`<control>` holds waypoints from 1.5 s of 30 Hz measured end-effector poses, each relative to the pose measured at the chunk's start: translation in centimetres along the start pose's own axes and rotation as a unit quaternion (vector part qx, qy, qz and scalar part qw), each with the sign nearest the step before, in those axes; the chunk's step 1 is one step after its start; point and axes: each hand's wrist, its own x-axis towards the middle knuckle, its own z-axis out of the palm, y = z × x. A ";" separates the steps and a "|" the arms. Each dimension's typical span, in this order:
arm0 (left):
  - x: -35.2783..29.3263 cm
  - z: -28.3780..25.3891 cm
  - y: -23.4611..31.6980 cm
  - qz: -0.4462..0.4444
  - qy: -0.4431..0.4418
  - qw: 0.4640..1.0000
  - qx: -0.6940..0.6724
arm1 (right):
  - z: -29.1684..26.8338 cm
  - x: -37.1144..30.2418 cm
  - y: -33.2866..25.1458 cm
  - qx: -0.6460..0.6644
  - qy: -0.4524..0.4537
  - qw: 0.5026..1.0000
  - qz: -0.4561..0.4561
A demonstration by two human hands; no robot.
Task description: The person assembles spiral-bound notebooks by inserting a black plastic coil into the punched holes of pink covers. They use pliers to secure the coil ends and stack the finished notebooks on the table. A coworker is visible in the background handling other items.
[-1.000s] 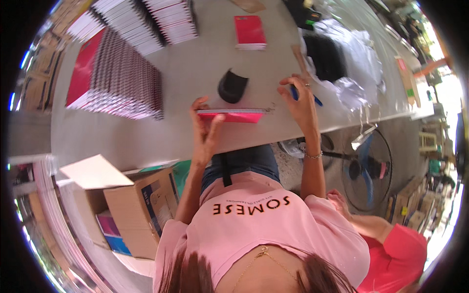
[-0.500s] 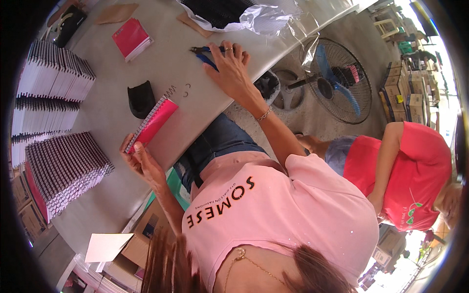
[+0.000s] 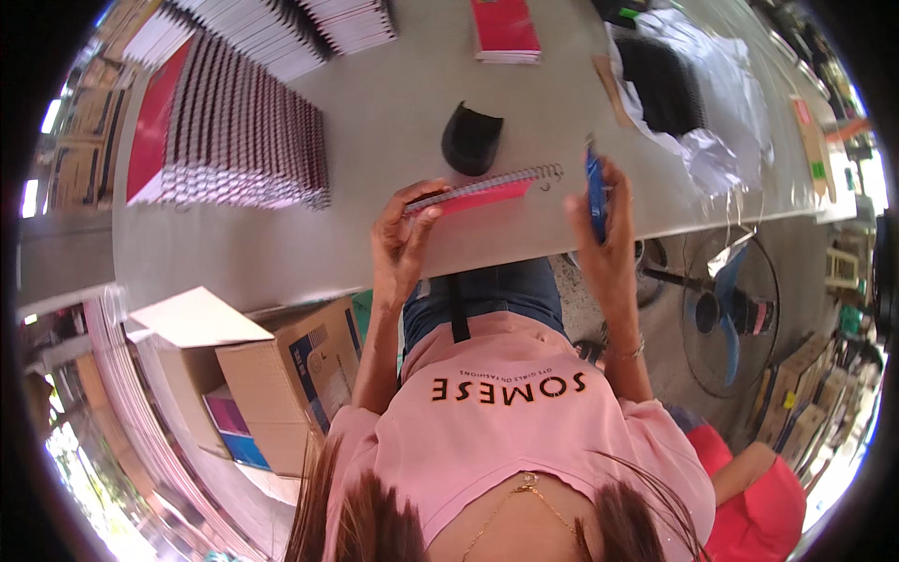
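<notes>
The left hand [image 3: 405,232] pinches the near end of a red spiral notebook [image 3: 478,193], thumb and fingers closed on its edge, holding it just over the table [image 3: 393,122]. Half a second ago the notebook hung tilted at the table's edge with the head turned aside; now it lies nearly level in front of the person, its wire coil sticking out past the cover toward the right hand [image 3: 607,234]. That hand, earlier spread flat on something blue on the table, is now raised and wrapped round a blue tool [image 3: 596,192], held upright just beside the coil's free end. What kind of tool it is cannot be told; the fingers hide its lower part.

Just beyond the notebook lies a black pouch [image 3: 471,138]. Far beyond the left hand stand rows of stacked notebooks [image 3: 234,131], cut off at the rim. Below the left forearm is an open carton [image 3: 272,375]. A fan [image 3: 730,314] stands beside the right forearm.
</notes>
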 end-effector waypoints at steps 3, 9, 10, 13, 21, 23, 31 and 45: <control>0.2 -0.2 0.7 -0.017 -0.017 0.999 0.022 | 1.9 -1.7 -2.0 -0.063 -0.100 0.989 -0.090; 0.1 -0.4 0.9 -0.024 -0.020 0.997 0.072 | 4.5 -3.4 -1.6 -0.144 -0.120 0.974 -0.125; 0.1 -0.3 0.9 -0.018 -0.015 0.998 0.055 | 4.7 -3.5 -1.7 -0.146 -0.133 0.973 -0.120; 0.3 -0.3 0.7 -0.009 -0.005 1.000 0.029 | 5.2 -4.0 -2.1 -0.146 -0.161 0.972 -0.094; 0.4 -0.9 1.3 0.029 -0.021 0.991 0.127 | 6.2 -4.4 -1.6 -0.175 -0.135 0.965 -0.143; 0.4 -0.8 1.7 0.028 -0.019 0.992 0.124 | 6.3 -4.5 -1.5 -0.181 -0.130 0.962 -0.156; 0.2 -1.0 1.5 0.011 -0.023 0.987 0.157 | 7.2 -4.9 -1.5 -0.186 -0.124 0.965 -0.136; -0.2 -0.6 2.0 -0.015 0.014 0.984 0.175 | 7.5 -4.8 -1.1 -0.172 -0.096 0.967 -0.159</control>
